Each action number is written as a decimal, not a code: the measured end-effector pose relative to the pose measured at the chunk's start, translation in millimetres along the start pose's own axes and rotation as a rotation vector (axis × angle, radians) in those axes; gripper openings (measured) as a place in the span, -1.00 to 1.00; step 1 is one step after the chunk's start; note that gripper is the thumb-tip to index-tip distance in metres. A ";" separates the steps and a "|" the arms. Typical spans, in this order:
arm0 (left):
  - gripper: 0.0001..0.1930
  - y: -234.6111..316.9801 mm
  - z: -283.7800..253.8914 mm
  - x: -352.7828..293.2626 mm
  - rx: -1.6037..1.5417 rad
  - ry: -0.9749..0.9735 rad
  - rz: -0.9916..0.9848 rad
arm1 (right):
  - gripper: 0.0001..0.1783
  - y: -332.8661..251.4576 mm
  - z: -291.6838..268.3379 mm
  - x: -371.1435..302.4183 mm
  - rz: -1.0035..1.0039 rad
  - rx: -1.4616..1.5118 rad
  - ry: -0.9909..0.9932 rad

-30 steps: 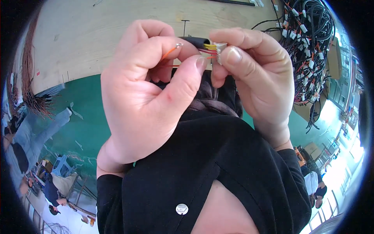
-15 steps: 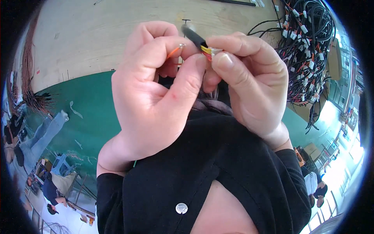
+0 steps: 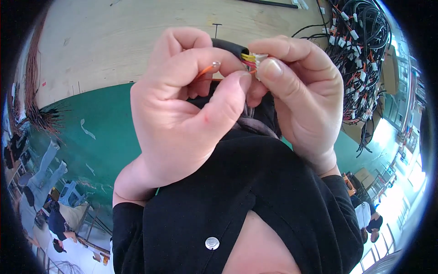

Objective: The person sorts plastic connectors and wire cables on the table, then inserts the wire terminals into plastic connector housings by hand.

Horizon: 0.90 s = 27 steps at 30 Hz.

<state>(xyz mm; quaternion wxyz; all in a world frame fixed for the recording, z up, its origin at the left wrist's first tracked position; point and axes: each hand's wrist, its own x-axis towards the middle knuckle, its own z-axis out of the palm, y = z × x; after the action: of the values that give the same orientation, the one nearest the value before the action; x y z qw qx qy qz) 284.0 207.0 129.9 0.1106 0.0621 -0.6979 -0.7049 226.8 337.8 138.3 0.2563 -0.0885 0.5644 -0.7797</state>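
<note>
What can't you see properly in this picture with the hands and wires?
In the head view:
White connector: mostly covered by the right hand.
Black sleeve: its other end is hidden behind the left hand.
Orange wire: part of its path is hidden by the left fingers.
Cable pile: too tangled and small to count.
Black bar: one end is cut off by the top edge.

A blue stool (image 3: 70, 193) stands on the green floor (image 3: 107, 116).

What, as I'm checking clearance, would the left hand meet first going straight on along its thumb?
The left hand would probably meet the white connector held by the right hand, though depth is unclear.
</note>
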 end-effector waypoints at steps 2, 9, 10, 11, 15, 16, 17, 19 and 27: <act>-0.92 0.1 0.0 -0.4 0.013 0.013 -0.016 | -0.85 -0.2 0.1 -0.6 -0.047 -0.054 0.005; -0.93 0.0 0.0 -0.9 0.110 -0.037 0.020 | -0.85 4.6 0.4 -1.3 -0.107 -0.089 0.023; -0.93 0.5 0.3 -1.8 0.096 -0.049 0.007 | -0.85 4.8 0.1 -1.3 -0.107 -0.096 0.011; -0.93 1.8 0.9 -2.4 0.096 -0.048 0.007 | -0.85 4.9 -0.3 -1.3 -0.108 -0.102 -0.001; -0.94 5.6 -0.2 -2.5 0.066 -0.051 0.004 | -0.84 -1.7 -0.7 -1.8 -0.028 -0.014 -0.025; -0.95 5.7 -1.0 -2.3 0.080 -0.055 0.011 | -0.83 -2.5 -0.9 -2.3 0.012 0.030 -0.020; -0.95 5.9 -0.6 -2.2 0.080 -0.055 0.012 | -0.82 -2.9 -1.0 -2.5 0.052 0.074 -0.015; -0.95 6.3 0.9 -2.3 0.055 -0.029 -0.002 | -0.81 -2.6 -1.4 -1.8 0.058 0.094 -0.022; -0.93 6.6 -1.5 -1.7 0.061 -0.031 -0.005 | -0.82 0.5 0.6 -3.1 0.008 0.097 -0.016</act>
<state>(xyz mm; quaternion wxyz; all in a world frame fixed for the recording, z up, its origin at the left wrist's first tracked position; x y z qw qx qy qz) 286.4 206.0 136.3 0.0962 0.0561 -0.7203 -0.6846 229.9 338.7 138.5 0.2681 -0.0799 0.5242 -0.8043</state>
